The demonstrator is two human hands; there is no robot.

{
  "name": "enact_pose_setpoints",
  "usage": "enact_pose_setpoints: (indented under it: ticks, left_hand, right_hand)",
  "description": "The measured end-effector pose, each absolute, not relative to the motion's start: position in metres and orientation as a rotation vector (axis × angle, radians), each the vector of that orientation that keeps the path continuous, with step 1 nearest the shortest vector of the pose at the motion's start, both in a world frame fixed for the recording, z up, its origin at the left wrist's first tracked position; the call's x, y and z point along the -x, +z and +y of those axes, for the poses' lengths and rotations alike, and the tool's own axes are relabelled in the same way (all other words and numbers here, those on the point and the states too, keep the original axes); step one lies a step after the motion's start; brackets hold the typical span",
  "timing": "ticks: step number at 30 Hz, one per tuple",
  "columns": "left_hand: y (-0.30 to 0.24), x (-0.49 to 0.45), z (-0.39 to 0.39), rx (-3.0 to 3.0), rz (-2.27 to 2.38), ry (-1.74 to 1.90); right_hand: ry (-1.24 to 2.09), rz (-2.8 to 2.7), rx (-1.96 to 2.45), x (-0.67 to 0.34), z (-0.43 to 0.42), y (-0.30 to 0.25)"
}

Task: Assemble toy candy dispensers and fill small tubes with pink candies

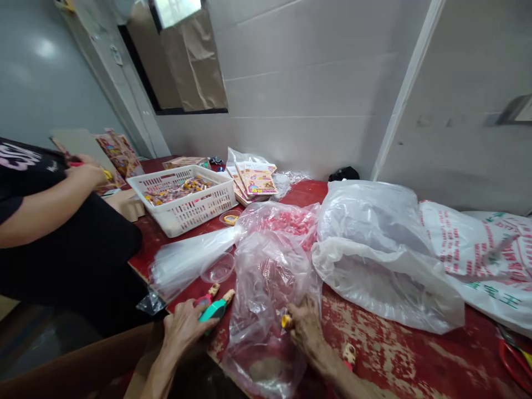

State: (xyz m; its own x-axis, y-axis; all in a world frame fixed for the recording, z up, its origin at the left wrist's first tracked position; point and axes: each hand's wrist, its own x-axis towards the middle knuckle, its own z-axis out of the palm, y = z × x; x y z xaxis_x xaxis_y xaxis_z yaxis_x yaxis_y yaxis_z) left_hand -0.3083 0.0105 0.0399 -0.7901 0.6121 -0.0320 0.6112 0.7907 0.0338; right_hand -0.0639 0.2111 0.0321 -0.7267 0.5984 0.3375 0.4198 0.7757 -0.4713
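My left hand (183, 327) rests at the table's near edge, closed round two small toys (214, 306), one teal and one red, each with a tan tip. My right hand (303, 327) reaches into a crumpled clear plastic bag (261, 288) and pinches a small yellow piece (286, 320). Further back the bag holds a heap of pink pieces (291, 221). Another small tan toy (348, 353) lies on the table beside my right wrist.
The worn red table (394, 354) carries a white basket of sweets (187, 199), printed card packs (255, 180), a stack of clear sleeves (187, 257), a small clear cup (218, 270) and big white bags (374, 249). A person in black (54, 221) works at left.
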Motion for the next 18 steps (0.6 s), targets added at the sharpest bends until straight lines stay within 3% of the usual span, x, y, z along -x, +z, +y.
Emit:
enact_pose_setpoints:
  ticks: [6, 11, 18]
  left_hand:
    - [0.023, 0.297, 0.009, -1.032, 2.816, 0.399]
    - [0.012, 0.287, 0.023, -0.942, 2.839, 0.309]
    - [0.009, 0.273, 0.031, -0.921, 2.922, 0.257]
  right_hand:
    - [0.389, -2.556, 0.679, 0.108, 0.182, 0.047]
    - [0.516, -2.801, 0.261, 0.138, 0.167, 0.005]
    - [0.855, -2.618, 0.533, 0.164, 0.254, -0.029]
